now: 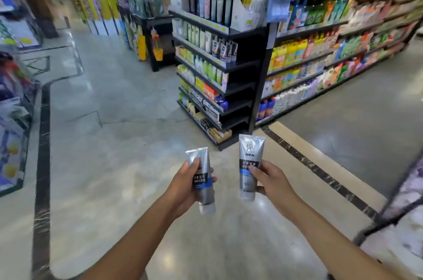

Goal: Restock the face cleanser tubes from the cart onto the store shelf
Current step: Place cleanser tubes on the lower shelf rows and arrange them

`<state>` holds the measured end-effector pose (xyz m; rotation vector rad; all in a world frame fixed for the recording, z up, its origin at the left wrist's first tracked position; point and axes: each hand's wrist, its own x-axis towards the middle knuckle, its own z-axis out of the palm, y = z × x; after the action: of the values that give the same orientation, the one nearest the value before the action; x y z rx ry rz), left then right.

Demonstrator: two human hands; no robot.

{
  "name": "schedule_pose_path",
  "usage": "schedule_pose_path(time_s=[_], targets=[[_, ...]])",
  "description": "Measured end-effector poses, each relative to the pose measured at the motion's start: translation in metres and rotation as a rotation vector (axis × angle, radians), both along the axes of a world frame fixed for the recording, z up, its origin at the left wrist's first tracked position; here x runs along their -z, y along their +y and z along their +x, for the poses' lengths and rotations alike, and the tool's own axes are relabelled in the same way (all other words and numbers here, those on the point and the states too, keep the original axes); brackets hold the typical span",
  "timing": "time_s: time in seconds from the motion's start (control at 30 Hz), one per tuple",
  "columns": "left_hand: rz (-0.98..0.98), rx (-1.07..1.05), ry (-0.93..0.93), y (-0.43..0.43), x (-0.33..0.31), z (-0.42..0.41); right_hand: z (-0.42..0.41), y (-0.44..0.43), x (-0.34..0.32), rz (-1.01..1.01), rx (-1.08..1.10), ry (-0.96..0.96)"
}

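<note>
My left hand (185, 184) grips a silver face cleanser tube (202, 179) with a black and blue label, cap end down. My right hand (272, 182) holds a second silver tube (249, 160) marked MEN, also cap down. Both tubes are held upright over the floor, a short way in front of the black end-cap shelf (240, 64). That shelf carries rows of standing tubes; similar grey tubes (225, 50) stand on its third tier. The cart's dark frame (393, 206) shows at the right edge.
A long aisle of shelves (332, 50) packed with bottles runs back on the right. A dark display rack (153, 34) stands behind the end-cap. Goods are stacked along the left edge (13, 119). Open polished floor lies between me and the shelf.
</note>
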<state>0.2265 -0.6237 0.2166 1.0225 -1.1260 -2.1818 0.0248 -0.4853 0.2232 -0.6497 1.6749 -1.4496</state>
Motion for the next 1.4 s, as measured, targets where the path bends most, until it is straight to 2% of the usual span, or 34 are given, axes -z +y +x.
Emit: schedule_pose_path(time_s=[0.17, 0.47, 0.7, 0.9, 1.1, 1.4], targets=[[0.044, -0.134, 0.044, -0.082, -0.017, 0.02, 0.016, -0.097, -0.018, -0.048, -0.109, -0.02], [-0.156, -0.172, 0.014, -0.246, -0.035, 0.018, -0.002, -0.302, -0.029, -0.112, -0.277, -0.066], [-0.171, -0.225, 0.063, -0.383, -0.044, 0.003, -0.033, -0.476, -0.046, -0.172, -0.419, -0.071], [-0.276, -0.332, -0.01, -0.493, -0.065, 0.0, -0.036, -0.606, -0.065, -0.191, -0.475, -0.064], [-0.367, -0.346, -0.022, -0.636, -0.072, 0.002, -0.038, -0.746, -0.074, -0.21, -0.429, -0.028], [-0.432, -0.19, -0.051, -0.847, -0.091, -0.021, -0.055, -0.914, -0.089, -0.226, -0.29, 0.007]])
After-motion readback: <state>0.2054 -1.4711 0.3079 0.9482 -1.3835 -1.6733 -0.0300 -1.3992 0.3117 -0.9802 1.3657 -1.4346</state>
